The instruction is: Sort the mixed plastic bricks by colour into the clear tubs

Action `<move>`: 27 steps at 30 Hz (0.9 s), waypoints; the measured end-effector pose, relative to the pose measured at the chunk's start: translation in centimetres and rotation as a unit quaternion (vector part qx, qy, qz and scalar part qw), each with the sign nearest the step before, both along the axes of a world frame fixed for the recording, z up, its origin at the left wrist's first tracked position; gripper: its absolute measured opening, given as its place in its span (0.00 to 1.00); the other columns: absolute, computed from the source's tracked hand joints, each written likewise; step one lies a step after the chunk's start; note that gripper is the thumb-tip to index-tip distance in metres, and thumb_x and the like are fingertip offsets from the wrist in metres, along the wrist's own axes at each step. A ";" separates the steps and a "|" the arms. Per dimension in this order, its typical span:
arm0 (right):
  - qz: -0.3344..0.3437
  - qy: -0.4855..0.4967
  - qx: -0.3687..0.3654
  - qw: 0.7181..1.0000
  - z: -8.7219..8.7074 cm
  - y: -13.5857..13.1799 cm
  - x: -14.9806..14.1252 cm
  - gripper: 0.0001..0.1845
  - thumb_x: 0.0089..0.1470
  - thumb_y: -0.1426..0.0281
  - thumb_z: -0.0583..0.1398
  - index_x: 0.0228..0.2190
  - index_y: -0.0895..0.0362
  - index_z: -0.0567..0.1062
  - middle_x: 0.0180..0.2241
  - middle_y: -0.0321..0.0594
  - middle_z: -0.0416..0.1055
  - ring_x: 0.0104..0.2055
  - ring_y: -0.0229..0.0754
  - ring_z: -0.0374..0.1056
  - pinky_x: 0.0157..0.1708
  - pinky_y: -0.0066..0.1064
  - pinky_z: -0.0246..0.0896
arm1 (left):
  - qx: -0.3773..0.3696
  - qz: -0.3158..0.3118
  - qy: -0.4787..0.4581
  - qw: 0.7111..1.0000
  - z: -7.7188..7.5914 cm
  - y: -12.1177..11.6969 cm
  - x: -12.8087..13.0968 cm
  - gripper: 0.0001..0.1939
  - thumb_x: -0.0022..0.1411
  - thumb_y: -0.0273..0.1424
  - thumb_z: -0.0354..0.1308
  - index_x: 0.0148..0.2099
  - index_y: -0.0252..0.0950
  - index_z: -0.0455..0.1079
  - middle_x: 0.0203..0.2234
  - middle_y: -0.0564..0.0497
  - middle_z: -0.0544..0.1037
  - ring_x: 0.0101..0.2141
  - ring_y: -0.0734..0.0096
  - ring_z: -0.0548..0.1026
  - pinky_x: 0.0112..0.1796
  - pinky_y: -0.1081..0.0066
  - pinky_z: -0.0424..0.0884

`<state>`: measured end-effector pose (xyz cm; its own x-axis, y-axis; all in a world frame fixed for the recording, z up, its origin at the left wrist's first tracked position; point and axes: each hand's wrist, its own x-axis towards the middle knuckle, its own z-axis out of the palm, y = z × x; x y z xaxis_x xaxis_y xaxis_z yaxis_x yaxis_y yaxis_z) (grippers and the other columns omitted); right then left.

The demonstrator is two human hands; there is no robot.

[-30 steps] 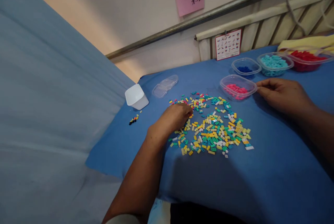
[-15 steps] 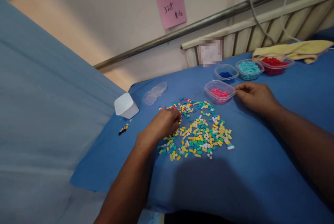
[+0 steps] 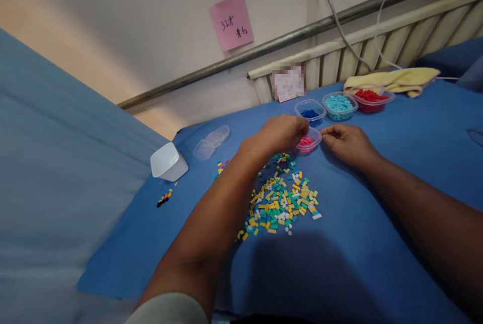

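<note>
My left hand (image 3: 286, 132) is over the left side of a clear plastic tub (image 3: 318, 136) of pink toy bricks (image 3: 306, 143). Its fingers are bent together and point down into the tub; whatever they hold is hidden. At the tub's right side, my right hand (image 3: 349, 145) has thumb and forefinger closed on the rim. Below my left forearm spreads a loose pile of small yellow, green, teal and white building bricks (image 3: 281, 200), partly covered by that arm.
Behind stand clear tubs of dark blue bricks (image 3: 309, 113), light blue bricks (image 3: 338, 103) and red bricks (image 3: 370, 96), beside a yellow cloth (image 3: 392, 80). At left are a white container (image 3: 168, 162), clear lids (image 3: 212, 142) and several stray bricks (image 3: 165, 197).
My left hand has moved from the brick pile up and right to the tub of pink bricks. My right hand stays at that tub's rim. The view has shifted slightly right.
</note>
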<state>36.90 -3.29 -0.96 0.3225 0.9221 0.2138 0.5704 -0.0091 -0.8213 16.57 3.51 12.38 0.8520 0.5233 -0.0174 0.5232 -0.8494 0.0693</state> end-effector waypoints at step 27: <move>-0.025 0.012 -0.055 0.998 0.7 -0.7 0.0 0.19 0.55 0.59 0.64 0.42 0.55 0.88 0.38 0.43 0.86 0.37 0.49 0.78 0.39 0.39 0.67 | -0.064 0.119 -0.068 0.988 -4.0 -3.6 -14.9 0.11 0.75 0.27 0.58 0.52 0.36 0.82 0.46 0.46 0.84 0.46 0.62 0.81 0.47 0.65 0.73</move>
